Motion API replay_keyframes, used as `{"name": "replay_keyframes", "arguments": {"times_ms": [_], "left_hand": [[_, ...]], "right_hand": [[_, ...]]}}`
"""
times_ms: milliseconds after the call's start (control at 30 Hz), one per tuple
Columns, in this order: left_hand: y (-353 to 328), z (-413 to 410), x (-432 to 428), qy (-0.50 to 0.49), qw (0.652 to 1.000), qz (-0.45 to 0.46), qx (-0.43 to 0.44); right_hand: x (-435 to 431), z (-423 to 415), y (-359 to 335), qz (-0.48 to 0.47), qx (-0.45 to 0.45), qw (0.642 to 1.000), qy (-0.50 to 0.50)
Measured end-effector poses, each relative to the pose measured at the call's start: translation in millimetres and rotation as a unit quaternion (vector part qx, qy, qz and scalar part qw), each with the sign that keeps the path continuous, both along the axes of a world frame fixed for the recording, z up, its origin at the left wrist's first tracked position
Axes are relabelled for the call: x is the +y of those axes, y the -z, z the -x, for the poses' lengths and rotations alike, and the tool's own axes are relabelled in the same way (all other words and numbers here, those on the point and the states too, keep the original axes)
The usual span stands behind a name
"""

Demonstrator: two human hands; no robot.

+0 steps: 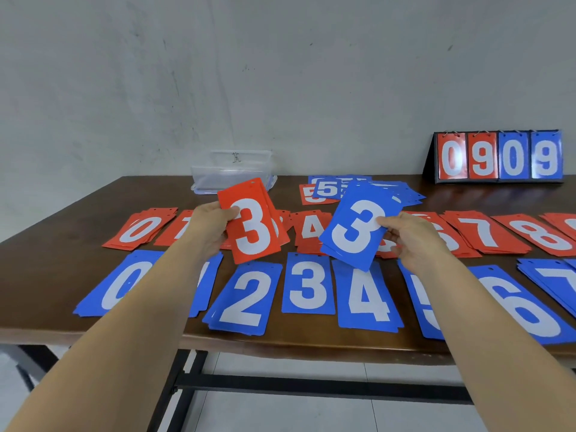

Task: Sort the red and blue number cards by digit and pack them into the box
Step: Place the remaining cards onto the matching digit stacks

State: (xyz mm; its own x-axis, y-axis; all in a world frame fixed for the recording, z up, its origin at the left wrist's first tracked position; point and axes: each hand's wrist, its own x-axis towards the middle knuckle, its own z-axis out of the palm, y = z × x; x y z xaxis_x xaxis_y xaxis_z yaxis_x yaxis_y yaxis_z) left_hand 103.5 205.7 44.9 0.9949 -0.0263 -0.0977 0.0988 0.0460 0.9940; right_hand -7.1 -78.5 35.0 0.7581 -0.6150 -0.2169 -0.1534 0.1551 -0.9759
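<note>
A pale grey plastered wall (280, 73), scuffed and streaked, fills the upper half of the view; below it a dark brown wooden table (62, 269) runs across the frame, carried on a black metal frame (280, 386); light floor tiles (280, 413) are seen under the table.

At the far right of the table, against the wall, a black flip scoreboard (498, 157) is stood upright, showing 0 and 9 in red and 0 and 9 in blue; at the far centre a clear plastic box (232, 171) is set near the wall, well apart from the scoreboard.

Across the middle of the tabletop a row of red card stacks (486, 233) is laid out by digit, 0 at the left through 8 at the right; nearer the front edge a row of blue card stacks (246, 299) is laid the same way, 0 through 7 being readable; behind the red row a loose pile of mixed cards (330, 190) is left, with 5s showing.

A stack of red 3 cards (251, 222) is gripped at its left edge by the left hand (212, 222), thumb on the face, and held tilted above the rows; a stack of blue 3 cards (358, 229) is gripped at its right edge by the right hand (411, 235), likewise raised above the table; the two stacks are held near each other, not touching.
</note>
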Motion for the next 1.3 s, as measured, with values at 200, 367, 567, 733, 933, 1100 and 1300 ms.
{"name": "replay_keyframes", "arguments": {"times_ms": [200,367,567,733,933,1100,1300], "left_hand": [[-14.8,-48.0,7.8,-0.067,0.997,0.043,0.002],[-10.8,-84.1,1.0,-0.023,0.999,-0.011,0.023],[8.8,-120.3,-18.9,0.112,0.981,-0.147,0.054],[22.8,-134.0,-32.1,0.136,0.967,-0.212,0.034],[39.6,-135.5,-45.8,0.131,0.932,-0.333,-0.052],[41.1,-127.9,-48.7,0.115,0.878,-0.451,-0.11],[35.7,-118.8,-48.6,0.141,0.884,-0.425,-0.13]], "right_hand": [[10.6,-26.0,-10.3,0.012,-0.023,1.0,-0.016],[22.9,-55.0,-16.0,0.018,-0.047,0.999,-0.013],[27.8,-83.7,-17.2,0.011,-0.053,0.998,0.026],[26.1,-90.8,-16.8,0.006,-0.036,0.997,0.07],[30.3,-95.0,-12.8,0.011,-0.027,0.996,0.088],[33.4,-93.0,-13.0,0.021,-0.029,0.996,0.078],[36.0,-85.0,-15.8,0.039,-0.027,0.998,0.05]]}}
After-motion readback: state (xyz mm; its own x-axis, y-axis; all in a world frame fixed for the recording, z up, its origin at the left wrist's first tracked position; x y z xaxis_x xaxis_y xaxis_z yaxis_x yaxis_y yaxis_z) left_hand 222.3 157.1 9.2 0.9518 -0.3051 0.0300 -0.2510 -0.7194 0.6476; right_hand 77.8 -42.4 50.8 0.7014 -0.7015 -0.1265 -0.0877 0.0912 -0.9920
